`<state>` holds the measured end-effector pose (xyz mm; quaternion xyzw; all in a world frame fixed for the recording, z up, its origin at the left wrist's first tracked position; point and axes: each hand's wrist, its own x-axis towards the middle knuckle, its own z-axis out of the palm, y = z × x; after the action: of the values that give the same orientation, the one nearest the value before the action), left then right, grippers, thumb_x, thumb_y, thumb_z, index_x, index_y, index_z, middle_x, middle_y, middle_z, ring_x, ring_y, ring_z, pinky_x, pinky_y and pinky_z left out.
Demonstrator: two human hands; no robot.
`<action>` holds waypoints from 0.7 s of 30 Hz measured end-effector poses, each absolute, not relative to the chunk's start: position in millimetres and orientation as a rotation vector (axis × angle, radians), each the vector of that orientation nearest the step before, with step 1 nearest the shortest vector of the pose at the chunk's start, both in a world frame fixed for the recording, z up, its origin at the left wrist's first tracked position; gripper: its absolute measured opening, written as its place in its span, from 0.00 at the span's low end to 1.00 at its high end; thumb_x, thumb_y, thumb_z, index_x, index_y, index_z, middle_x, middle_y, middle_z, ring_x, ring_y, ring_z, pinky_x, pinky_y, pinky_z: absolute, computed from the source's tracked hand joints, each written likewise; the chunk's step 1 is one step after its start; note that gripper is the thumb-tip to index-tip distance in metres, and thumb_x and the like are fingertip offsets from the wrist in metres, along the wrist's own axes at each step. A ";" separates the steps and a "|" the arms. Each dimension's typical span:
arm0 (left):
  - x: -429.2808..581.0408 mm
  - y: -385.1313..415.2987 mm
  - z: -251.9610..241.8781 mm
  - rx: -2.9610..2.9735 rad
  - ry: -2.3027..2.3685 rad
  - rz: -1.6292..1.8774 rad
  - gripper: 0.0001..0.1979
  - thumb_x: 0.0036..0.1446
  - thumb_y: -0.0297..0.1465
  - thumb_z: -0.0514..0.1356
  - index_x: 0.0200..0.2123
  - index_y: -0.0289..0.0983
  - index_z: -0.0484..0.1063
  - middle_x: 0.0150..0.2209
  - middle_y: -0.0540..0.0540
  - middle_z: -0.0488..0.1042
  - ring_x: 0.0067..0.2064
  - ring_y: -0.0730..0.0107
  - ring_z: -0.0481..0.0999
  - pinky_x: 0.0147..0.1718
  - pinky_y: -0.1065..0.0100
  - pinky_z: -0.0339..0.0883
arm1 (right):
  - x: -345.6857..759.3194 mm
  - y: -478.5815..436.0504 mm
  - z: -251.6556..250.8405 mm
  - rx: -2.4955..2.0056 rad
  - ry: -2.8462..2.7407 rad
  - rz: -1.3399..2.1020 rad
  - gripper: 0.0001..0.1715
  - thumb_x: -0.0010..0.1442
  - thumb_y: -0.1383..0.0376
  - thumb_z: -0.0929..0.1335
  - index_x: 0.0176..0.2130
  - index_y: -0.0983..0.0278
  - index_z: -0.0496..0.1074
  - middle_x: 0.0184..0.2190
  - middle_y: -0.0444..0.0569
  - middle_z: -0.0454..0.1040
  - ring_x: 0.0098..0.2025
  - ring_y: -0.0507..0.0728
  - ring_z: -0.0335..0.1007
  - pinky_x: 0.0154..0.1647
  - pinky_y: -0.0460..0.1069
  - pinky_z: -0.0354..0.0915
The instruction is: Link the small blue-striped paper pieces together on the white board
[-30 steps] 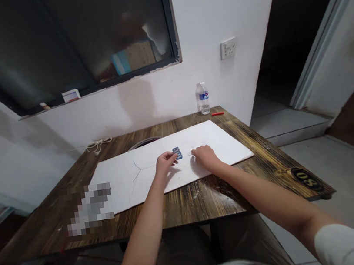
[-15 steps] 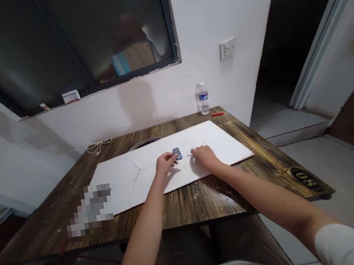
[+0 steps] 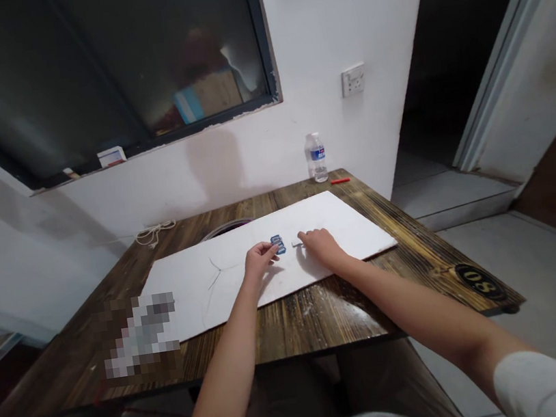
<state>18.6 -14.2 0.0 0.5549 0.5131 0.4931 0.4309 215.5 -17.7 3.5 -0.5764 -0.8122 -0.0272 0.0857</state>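
My left hand (image 3: 260,259) is closed in a pinch on a small blue rectangular piece with several pale rounded shapes in a column (image 3: 277,244). It is held at the lower left side, just above or on a white board (image 3: 352,222); I cannot tell whether it touches. To its right, my right hand (image 3: 322,245) pinches a small whitish flat piece (image 3: 296,243) that points left towards the blue one, a short gap apart. Thin dark strands, like fine wires, (image 3: 219,270) lie on the board left of my left hand.
The board lies on a dark wooden table (image 3: 320,323). At the back stand a water bottle (image 3: 319,161) and a red stick-like object (image 3: 340,180). A pale cable (image 3: 155,234) lies back left, near a round rim (image 3: 223,228) behind the board. A blurred-out patch (image 3: 140,335) covers the left front.
The camera view has shifted very slightly. Both hands keep their grips, and the whitish piece has turned or moved a little in my right fingers.
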 end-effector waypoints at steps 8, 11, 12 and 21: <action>18.4 -14.0 0.2 1.361 1.295 1.230 0.21 0.35 0.44 0.71 0.28 0.35 0.73 0.22 0.48 0.74 0.23 0.71 0.72 0.22 0.71 0.62 | 217.5 -17.4 5.1 -1.670 -2.430 -0.067 0.14 0.61 0.74 0.60 0.44 0.67 0.69 0.39 0.58 0.76 0.42 0.62 0.72 0.41 0.51 0.57; 18.2 -14.1 0.1 1.364 1.291 1.234 0.21 0.36 0.44 0.71 0.28 0.35 0.73 0.22 0.48 0.74 0.23 0.72 0.72 0.22 0.71 0.62 | 218.1 -18.0 4.0 -1.657 -2.401 -0.035 0.14 0.62 0.73 0.60 0.44 0.66 0.71 0.39 0.57 0.76 0.42 0.61 0.73 0.40 0.51 0.58; 18.1 -14.0 0.1 1.366 1.290 1.233 0.21 0.36 0.43 0.71 0.28 0.35 0.73 0.22 0.48 0.74 0.23 0.72 0.72 0.22 0.72 0.62 | 218.4 -18.1 3.2 -1.647 -2.376 -0.012 0.14 0.62 0.73 0.60 0.44 0.66 0.71 0.39 0.56 0.76 0.42 0.61 0.73 0.40 0.50 0.58; 16.4 -12.2 -0.1 1.381 1.280 1.230 0.21 0.36 0.44 0.71 0.28 0.35 0.73 0.23 0.48 0.75 0.23 0.72 0.72 0.22 0.71 0.63 | 213.8 -13.1 -3.5 -1.157 -1.955 0.561 0.14 0.54 0.73 0.65 0.39 0.64 0.75 0.33 0.47 0.78 0.34 0.54 0.73 0.37 0.46 0.63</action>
<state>16.4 -12.2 -0.1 0.5540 0.5134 0.4934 0.4315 213.8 -13.1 -3.5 -0.4553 -0.7693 0.2209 0.3901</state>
